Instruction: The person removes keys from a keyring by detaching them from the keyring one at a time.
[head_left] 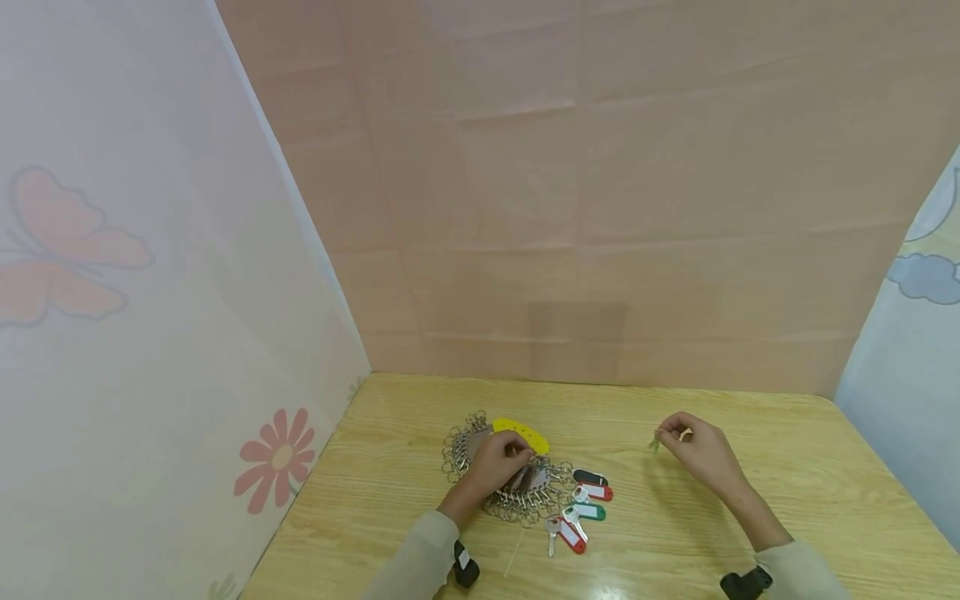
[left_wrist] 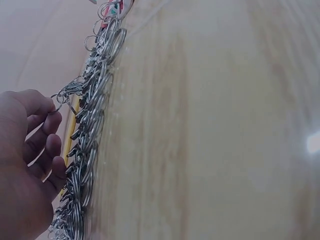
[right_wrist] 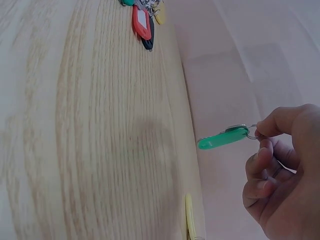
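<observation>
In the head view my left hand (head_left: 497, 460) is over the cluster of metal key rings with clasps (head_left: 525, 502). The left wrist view shows its thumb and index finger pinching one split ring (left_wrist: 58, 102) joined to a small clasp (left_wrist: 74, 89). Off to the right, my right hand (head_left: 697, 450) is raised above the table. It pinches the ring (right_wrist: 252, 132) of a green key tag (right_wrist: 222, 139), which carries a metal key (right_wrist: 236, 128). A yellow perforated holder (head_left: 525, 433) lies just beyond the left hand.
Right of the cluster lie red key tags (head_left: 596, 492), a green key tag (head_left: 588, 511), a black key tag (head_left: 589, 477) and loose-looking keys (head_left: 575, 523). A thin pale strip (head_left: 513, 553) rests in front. A yellow object (right_wrist: 191, 217), partly cut off, lies near the table edge.
</observation>
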